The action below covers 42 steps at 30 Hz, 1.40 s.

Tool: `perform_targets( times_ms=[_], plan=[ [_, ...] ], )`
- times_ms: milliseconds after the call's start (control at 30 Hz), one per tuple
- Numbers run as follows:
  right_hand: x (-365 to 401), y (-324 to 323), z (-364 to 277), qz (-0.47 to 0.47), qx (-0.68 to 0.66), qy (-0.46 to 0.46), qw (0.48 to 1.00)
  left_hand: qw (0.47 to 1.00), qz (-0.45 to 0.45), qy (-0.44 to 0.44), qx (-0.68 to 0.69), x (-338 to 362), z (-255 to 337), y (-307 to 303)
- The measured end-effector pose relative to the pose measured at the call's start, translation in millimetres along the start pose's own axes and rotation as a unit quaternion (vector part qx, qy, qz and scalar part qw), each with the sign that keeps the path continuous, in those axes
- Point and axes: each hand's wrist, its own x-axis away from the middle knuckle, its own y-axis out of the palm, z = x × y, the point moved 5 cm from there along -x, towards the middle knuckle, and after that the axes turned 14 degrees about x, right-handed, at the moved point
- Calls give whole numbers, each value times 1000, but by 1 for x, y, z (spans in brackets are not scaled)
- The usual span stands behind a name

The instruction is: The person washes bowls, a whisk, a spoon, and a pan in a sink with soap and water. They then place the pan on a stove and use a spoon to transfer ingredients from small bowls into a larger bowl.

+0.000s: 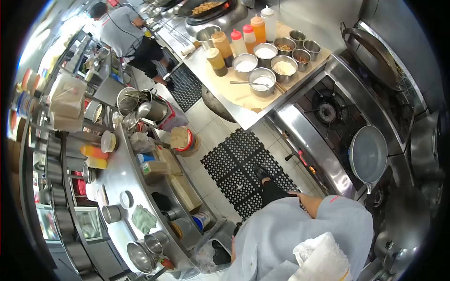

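Neither of my hands shows; my own grey shirt fills the lower middle, with a white towel over it. One bare forearm comes out of a sleeve and passes behind the shirt, which hides its hand. At the shirt's other edge only a sliver of skin and a dark band are visible. The nearest cookware to that forearm is a grey frying pan on the stove. My shoe rests on a black perforated mat.
Squeeze bottles and steel bowls of powders stand on a covered counter. A wok leans behind the stove. A steel prep table holds a green cloth and pots. Another person stands at the far end.
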Motion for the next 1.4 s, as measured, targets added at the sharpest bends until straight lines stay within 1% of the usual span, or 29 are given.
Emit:
perform_targets(
  times_ms=[133,167,233,300,433,567,667,700,733,767,800,833,867,933,967,1000,1033,1100,1133,1233,1267,1367,1400],
  plan=[
    [-27,4,-50,-16,-21,-24,999,1000,-2,29,9,-24,89,13],
    [-32,1,-63,-19,-27,-34,999,999,-5,36,4,-30,109,16],
    [-42,-4,-71,-17,-46,-43,998,998,-26,49,-33,-44,146,20],
    [-37,-11,-56,-3,-76,-24,997,994,-50,50,-82,-55,171,24],
    [-25,-31,-40,19,-124,-3,992,980,-69,58,-179,-81,201,33],
    [-5,-32,8,54,-190,20,980,952,-83,77,-285,-105,233,40],
    [16,-24,38,72,-278,28,957,929,-77,92,-351,-118,257,47],
    [25,-28,36,32,-306,150,940,920,-71,93,-374,-121,265,51],
    [15,-22,43,80,-235,23,968,916,-71,95,-383,-123,272,54],
    [12,-25,36,81,-134,-19,988,912,-75,95,-392,-124,277,56],
    [10,-27,28,91,-32,-61,993,909,-104,110,-389,-126,282,58],
    [24,-38,8,66,98,-11,993,905,-132,125,-385,-129,287,59],
    [15,-41,-2,51,150,-31,987,897,-163,140,-387,-131,290,56],
    [14,-45,-21,25,244,-59,968,910,-165,112,-363,-142,288,43],
    [12,-47,-29,-3,269,-52,962,915,-169,96,-354,-145,280,38],
    [10,-58,-55,-30,294,-45,954,948,-129,40,-289,-124,283,35],
    [12,-64,-73,-55,317,-37,946,960,-122,36,-249,-121,275,31],
    [-8,-63,-72,-13,314,-103,944,979,-111,34,-169,-116,260,22],
    [-23,-62,-70,9,311,-137,940,985,-88,39,-145,-137,233,13],
    [-50,-51,-61,-31,285,-36,957,994,-103,-16,-33,-127,203,10],
    [-52,-50,-62,-29,290,-39,956,992,-125,6,-21,-134,196,9],
    [-54,-51,-69,-29,289,-41,956,992,-115,28,-50,-143,192,11],
    [-53,-52,-71,-32,279,-40,959,992,-114,31,-50,-136,199,13]
  ],
)
